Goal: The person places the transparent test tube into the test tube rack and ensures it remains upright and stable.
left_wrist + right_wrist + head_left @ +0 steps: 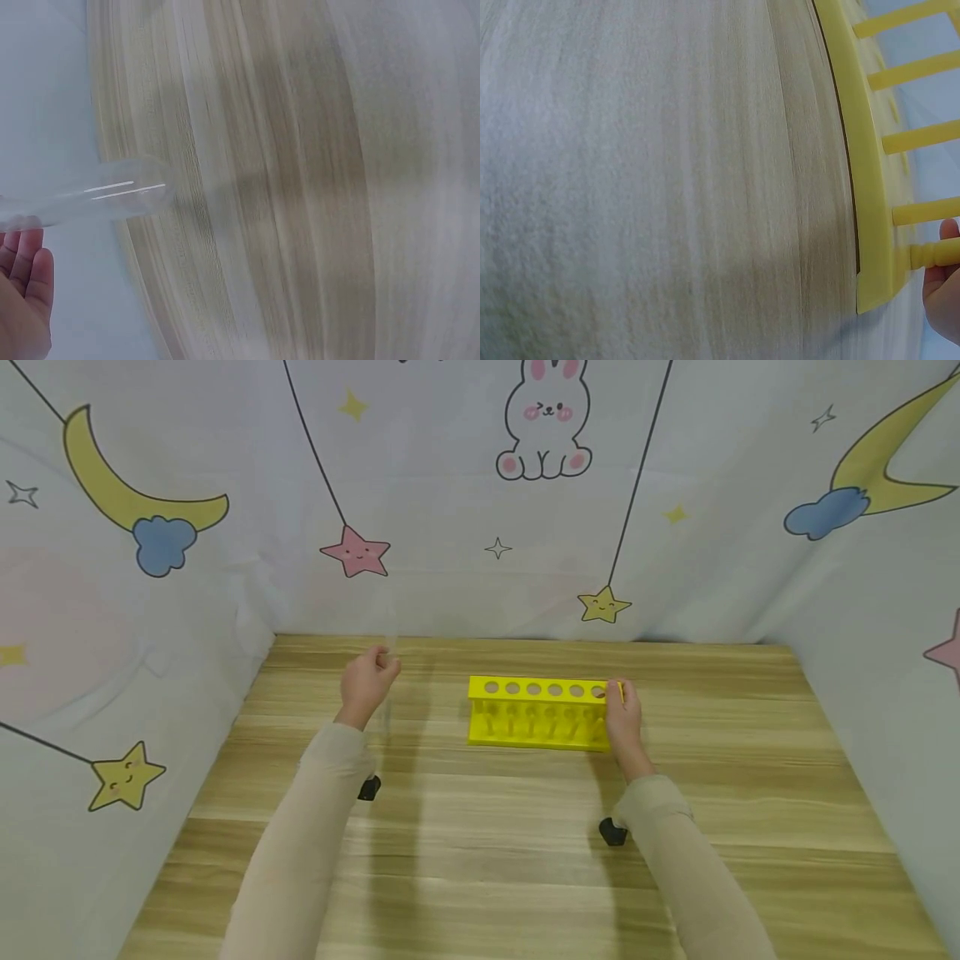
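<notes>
My left hand [367,683] pinches a clear glass test tube [124,191] above the left part of the table. The tube's rounded end points down, and in the head view it is nearly see-through. In the left wrist view, the fingers [28,262] of that hand show at the left edge beside the tube. A yellow test tube rack [536,746] stands on the table to the right, with a row of round holes along its top and pegs below. My right hand [625,718] grips the rack's right end; in the right wrist view it shows partly, behind the end post [928,256].
The wood-grain table [495,843] is bordered at the back and both sides by white cloth [450,602] printed with a rabbit, moons and stars. A black wrist device [370,788] shows under the left sleeve, another [612,832] beside the right sleeve.
</notes>
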Available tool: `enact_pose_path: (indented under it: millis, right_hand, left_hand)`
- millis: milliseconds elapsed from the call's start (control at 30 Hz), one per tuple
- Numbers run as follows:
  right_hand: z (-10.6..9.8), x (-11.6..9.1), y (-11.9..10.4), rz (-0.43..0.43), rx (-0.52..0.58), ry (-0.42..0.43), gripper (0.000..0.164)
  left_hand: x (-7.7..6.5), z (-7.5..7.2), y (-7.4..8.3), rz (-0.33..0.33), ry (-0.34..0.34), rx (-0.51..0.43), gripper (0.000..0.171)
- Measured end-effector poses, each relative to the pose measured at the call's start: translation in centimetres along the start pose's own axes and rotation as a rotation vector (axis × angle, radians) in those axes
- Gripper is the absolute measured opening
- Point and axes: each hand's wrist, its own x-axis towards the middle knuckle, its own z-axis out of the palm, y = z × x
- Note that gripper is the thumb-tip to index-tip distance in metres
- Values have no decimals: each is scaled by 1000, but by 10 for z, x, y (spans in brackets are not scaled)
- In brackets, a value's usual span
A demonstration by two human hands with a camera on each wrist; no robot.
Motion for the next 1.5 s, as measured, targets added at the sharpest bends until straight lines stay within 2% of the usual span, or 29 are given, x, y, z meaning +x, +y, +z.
enact_pose_path:
  millis: [400,733,1100,1500]
  right_hand:
    - [0,0,-1,3,13,4,18]
    - [-1,1,-2,16,15,-15,29]
    - [-1,1,-1,1,18,-12,27]
    - [0,0,2,-23,30,-12,26]
  left_hand:
    - [-3,-3,2,22,38,-102,41]
    - [-2,-4,4,52,100,-172,38]
    - [-4,-2,13,93,166,-220,29]
    - [-7,1,15,120,185,-247,29]
